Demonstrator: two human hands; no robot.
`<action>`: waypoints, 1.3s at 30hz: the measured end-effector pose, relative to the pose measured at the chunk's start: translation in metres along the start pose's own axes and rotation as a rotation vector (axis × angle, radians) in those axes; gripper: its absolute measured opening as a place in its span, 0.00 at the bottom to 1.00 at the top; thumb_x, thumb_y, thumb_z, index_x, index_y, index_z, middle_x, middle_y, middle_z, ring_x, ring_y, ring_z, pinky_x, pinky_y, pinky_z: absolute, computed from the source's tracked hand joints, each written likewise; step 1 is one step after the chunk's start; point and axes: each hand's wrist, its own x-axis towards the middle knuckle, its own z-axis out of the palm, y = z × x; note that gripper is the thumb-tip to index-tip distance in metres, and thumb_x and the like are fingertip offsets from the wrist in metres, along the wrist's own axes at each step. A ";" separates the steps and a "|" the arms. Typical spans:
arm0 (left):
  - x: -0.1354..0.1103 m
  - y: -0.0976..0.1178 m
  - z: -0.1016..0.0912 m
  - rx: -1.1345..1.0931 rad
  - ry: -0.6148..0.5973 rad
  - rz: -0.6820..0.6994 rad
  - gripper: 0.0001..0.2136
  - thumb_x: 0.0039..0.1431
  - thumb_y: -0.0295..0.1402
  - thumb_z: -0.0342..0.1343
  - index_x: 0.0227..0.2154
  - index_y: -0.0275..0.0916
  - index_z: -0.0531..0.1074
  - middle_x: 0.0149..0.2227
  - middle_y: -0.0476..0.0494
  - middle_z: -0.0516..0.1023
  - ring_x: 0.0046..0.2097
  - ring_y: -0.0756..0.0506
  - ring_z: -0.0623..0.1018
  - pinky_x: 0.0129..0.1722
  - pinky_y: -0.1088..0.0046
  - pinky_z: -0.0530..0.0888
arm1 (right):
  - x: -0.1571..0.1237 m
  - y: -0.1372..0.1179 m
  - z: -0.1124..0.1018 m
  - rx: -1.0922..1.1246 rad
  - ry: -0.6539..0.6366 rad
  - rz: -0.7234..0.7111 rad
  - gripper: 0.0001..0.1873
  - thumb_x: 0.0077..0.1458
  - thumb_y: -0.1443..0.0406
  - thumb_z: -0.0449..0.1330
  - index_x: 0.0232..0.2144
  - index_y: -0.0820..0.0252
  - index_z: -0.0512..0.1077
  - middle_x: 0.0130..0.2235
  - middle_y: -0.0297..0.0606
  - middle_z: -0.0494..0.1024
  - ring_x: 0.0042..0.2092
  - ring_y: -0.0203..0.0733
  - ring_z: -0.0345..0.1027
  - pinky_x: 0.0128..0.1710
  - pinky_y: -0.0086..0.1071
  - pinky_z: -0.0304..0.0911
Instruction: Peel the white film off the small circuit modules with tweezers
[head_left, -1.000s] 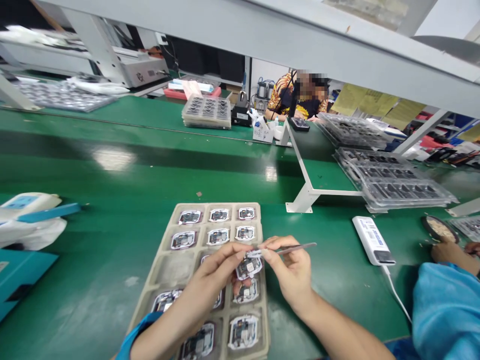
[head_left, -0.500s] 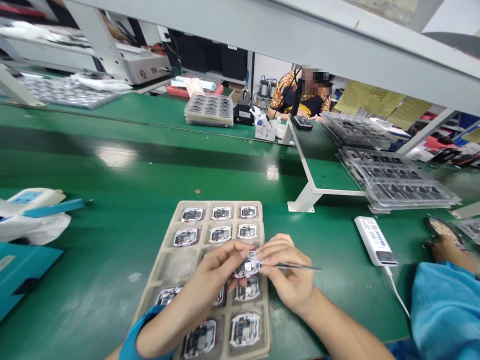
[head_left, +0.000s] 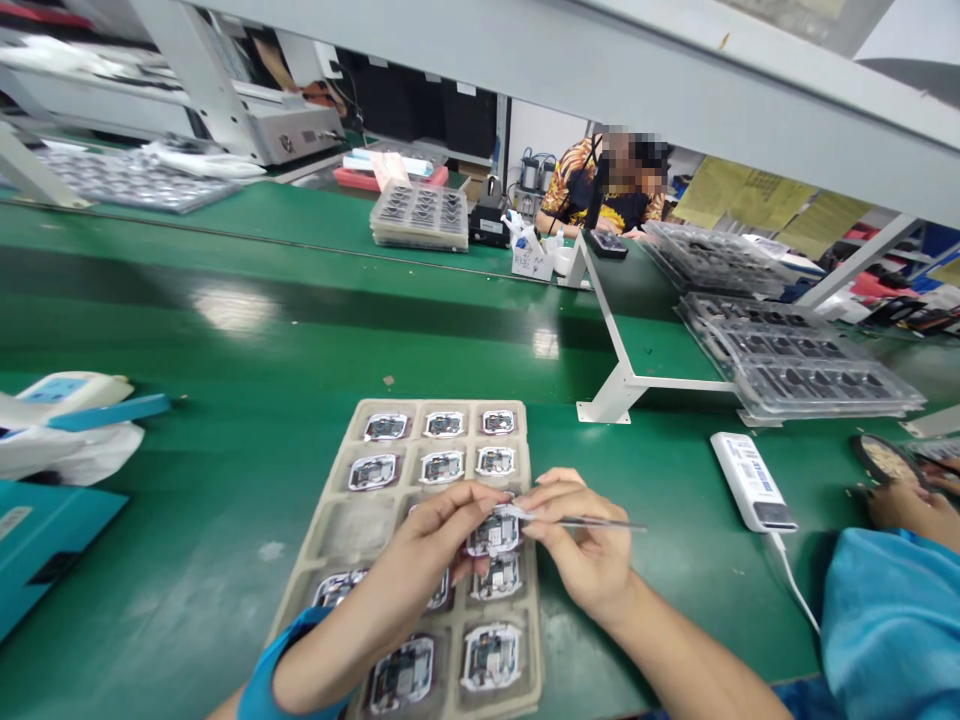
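Note:
Between thumb and fingers, my left hand holds a small white-rimmed electronic module above the tray. My right hand pinches slim metal tweezers, their rear end sticking out to the right and the tips at the module's upper edge. Whether the tips grip anything is too small to see. Below lies a beige compartment tray with similar modules in most of its pockets; one pocket at the left holds none. My left forearm hides part of the lower rows.
Right of the tray lies a white device with a cable. A neighbour's blue sleeve is at the right edge. A raised shelf bears stacked plastic trays. At the left lies a teal box. A person sits opposite.
Both hands stay almost in place. The module tilts slightly, and the right hand with the tweezers shifts a little to the right. The neighbour's hand at the right edge also moves.

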 end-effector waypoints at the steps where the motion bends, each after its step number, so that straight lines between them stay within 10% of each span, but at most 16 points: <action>1: 0.000 0.000 0.000 -0.001 0.005 -0.001 0.13 0.52 0.46 0.63 0.33 0.42 0.77 0.29 0.53 0.73 0.28 0.51 0.70 0.25 0.79 0.66 | -0.001 0.001 0.001 0.032 0.020 0.057 0.02 0.59 0.66 0.66 0.34 0.54 0.76 0.33 0.38 0.86 0.35 0.45 0.82 0.43 0.43 0.73; 9: -0.003 0.003 0.001 0.042 -0.021 -0.001 0.13 0.52 0.47 0.63 0.32 0.43 0.77 0.31 0.53 0.71 0.31 0.50 0.67 0.28 0.79 0.68 | -0.003 0.000 -0.001 0.142 0.046 0.333 0.07 0.56 0.72 0.67 0.35 0.54 0.76 0.34 0.34 0.85 0.37 0.39 0.81 0.39 0.31 0.75; 31: -0.001 0.009 0.006 0.098 -0.064 0.015 0.14 0.47 0.48 0.64 0.27 0.42 0.75 0.26 0.55 0.67 0.29 0.49 0.66 0.26 0.77 0.66 | 0.004 -0.009 -0.005 -0.064 -0.101 0.099 0.04 0.59 0.70 0.64 0.35 0.56 0.75 0.33 0.38 0.84 0.37 0.43 0.81 0.39 0.37 0.76; 39: 0.004 0.006 0.003 0.077 -0.028 -0.015 0.16 0.46 0.49 0.65 0.28 0.41 0.74 0.27 0.54 0.67 0.30 0.50 0.64 0.26 0.79 0.66 | 0.004 -0.007 -0.006 0.052 -0.077 0.346 0.03 0.58 0.65 0.66 0.33 0.56 0.74 0.35 0.38 0.85 0.37 0.42 0.81 0.39 0.33 0.76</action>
